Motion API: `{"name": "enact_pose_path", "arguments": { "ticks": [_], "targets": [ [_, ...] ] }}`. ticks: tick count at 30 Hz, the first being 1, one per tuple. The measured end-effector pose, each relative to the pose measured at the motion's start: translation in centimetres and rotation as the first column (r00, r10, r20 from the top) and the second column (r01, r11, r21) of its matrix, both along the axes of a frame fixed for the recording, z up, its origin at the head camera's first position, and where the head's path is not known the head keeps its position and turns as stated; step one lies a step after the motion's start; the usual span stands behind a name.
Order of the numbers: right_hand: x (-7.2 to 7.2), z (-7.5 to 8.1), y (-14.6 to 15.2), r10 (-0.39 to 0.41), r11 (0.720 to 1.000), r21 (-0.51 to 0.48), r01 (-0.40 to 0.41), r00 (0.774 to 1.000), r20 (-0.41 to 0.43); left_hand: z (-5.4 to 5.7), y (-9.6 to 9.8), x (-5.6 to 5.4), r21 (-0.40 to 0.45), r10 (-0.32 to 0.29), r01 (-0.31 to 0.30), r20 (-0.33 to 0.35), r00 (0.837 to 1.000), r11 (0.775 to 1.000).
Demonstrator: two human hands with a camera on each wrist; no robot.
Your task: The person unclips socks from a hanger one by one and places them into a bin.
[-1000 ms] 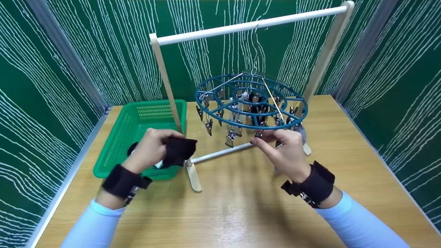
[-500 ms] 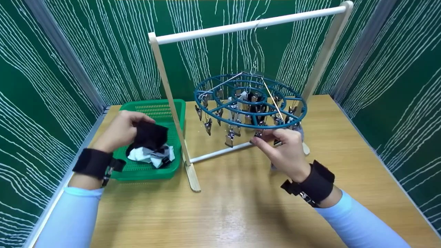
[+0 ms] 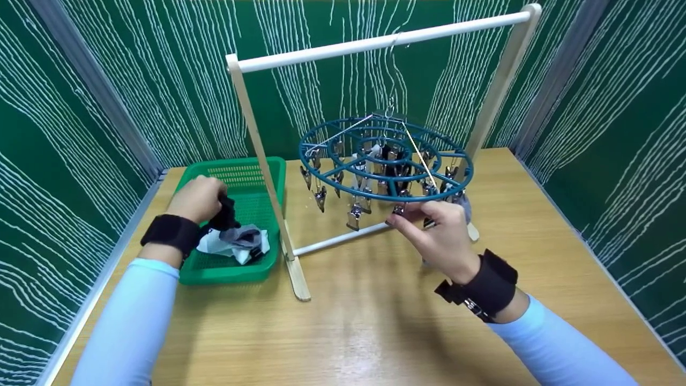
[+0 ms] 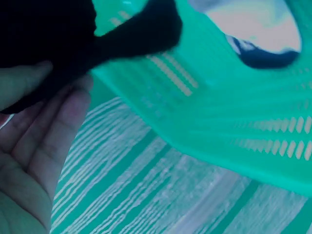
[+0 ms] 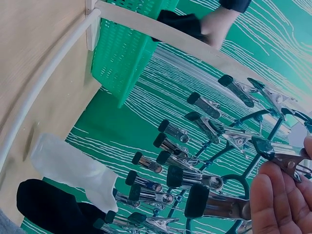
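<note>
In the head view my left hand (image 3: 197, 199) holds a black sock (image 3: 224, 215) over the left side of the green basket (image 3: 228, 275). The left wrist view shows this sock's dark cloth (image 4: 141, 36) between thumb and fingers, one end dangling. White and grey socks (image 3: 215, 244) lie bunched in the basket below. My right hand (image 3: 444, 236) pinches a metal clip (image 3: 397, 210) at the front rim of the round blue-green hanger (image 3: 370, 195). The right wrist view shows that clip (image 5: 282, 158) at my fingertips. A white sock (image 5: 78, 168) and a black one (image 5: 46, 204) hang nearby.
A wooden stand with a white top bar (image 3: 332, 50) carries the hanger; its left post (image 3: 254, 126) rises between basket and hanger. Several other metal clips (image 3: 320, 198) dangle around the rings. A white lower bar (image 3: 340, 240) runs near the table (image 3: 353, 327).
My left hand has carried the black sock leftward from beside the stand's left post to over the basket, turning palm-down. The right hand keeps its pinch on the clip.
</note>
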State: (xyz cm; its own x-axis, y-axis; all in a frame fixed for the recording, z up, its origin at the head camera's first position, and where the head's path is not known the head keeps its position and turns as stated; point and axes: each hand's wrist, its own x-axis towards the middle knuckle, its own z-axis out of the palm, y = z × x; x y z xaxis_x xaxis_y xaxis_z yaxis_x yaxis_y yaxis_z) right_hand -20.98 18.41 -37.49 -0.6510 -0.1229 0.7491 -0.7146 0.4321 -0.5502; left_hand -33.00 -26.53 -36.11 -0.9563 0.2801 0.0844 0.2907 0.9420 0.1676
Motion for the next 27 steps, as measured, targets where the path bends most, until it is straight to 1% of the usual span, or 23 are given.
{"name": "enact_pose_path", "arguments": {
  "ticks": [3, 5, 7, 9, 11, 12, 15, 17, 18, 19, 21, 23, 26, 27],
  "targets": [
    [0.0, 0.0, 0.0, 0.001, 1.0, -0.004, -0.001, 1.0, 0.007, -1.0, 0.1, -0.6, -0.123, -0.021, 0.017, -0.029, 0.999, 0.992],
    [0.0, 0.0, 0.0, -0.001, 1.0, -0.005, 0.001, 1.0, 0.009, -1.7, 0.3, -0.9, -0.182, -0.034, 0.028, -0.025, 0.999, 0.983],
    [0.0, 0.0, -0.1, -0.001, 1.0, -0.005, 0.001, 1.0, 0.008, -2.5, 0.5, -1.2, -0.222, -0.037, 0.037, 0.006, 0.999, 0.974],
    [0.0, 0.0, -0.1, 0.002, 1.0, -0.004, -0.002, 1.0, 0.005, -3.1, 0.9, -1.3, -0.242, -0.022, 0.041, 0.081, 0.996, 0.969],
    [0.0, -0.1, -0.2, 0.007, 1.0, -0.004, -0.007, 1.0, -0.002, -3.4, 1.3, -1.2, -0.237, 0.006, 0.038, 0.182, 0.983, 0.971],
    [0.0, -0.1, -0.2, 0.012, 1.0, -0.005, -0.012, 1.0, -0.004, -3.5, 1.5, -1.1, -0.23, 0.025, 0.031, 0.236, 0.971, 0.973],
    [0.0, -0.2, -0.3, 0.023, 1.0, -0.008, -0.024, 1.0, -0.013, -3.6, 2.3, -0.6, -0.213, 0.066, 0.016, 0.373, 0.926, 0.977],
    [0.0, -0.2, -0.3, 0.031, 0.999, -0.012, -0.031, 0.999, -0.015, -3.6, 2.7, -0.2, -0.21, 0.075, 0.019, 0.43, 0.9, 0.978],
    [0.0, -0.2, -0.3, 0.035, 0.999, -0.012, -0.035, 0.999, -0.014, -3.7, 2.9, -0.1, -0.215, 0.082, 0.019, 0.45, 0.889, 0.977],
    [0.0, -0.2, -0.3, 0.036, 0.999, -0.012, -0.036, 0.999, -0.014, -3.7, 3.1, 0.1, -0.22, 0.085, 0.021, 0.462, 0.883, 0.975],
    [0.0, -0.2, -0.3, 0.037, 0.999, -0.013, -0.037, 0.999, -0.01, -3.8, 3.3, 0.3, -0.229, 0.082, 0.033, 0.473, 0.877, 0.973],
    [0.0, -0.1, -0.3, 0.038, 0.999, -0.013, -0.038, 0.999, -0.004, -3.9, 3.5, 0.4, -0.239, 0.082, 0.038, 0.475, 0.876, 0.97],
    [0.0, -0.1, -0.2, 0.039, 0.999, -0.017, -0.039, 0.999, 0.006, -3.9, 3.3, 0.3, -0.231, 0.07, 0.047, 0.473, 0.878, 0.972],
    [-0.1, -0.1, -0.2, 0.041, 0.999, -0.019, -0.041, 0.999, 0.009, -3.8, 3.2, 0.2, -0.226, 0.072, 0.043, 0.478, 0.876, 0.973]
  ]
}}
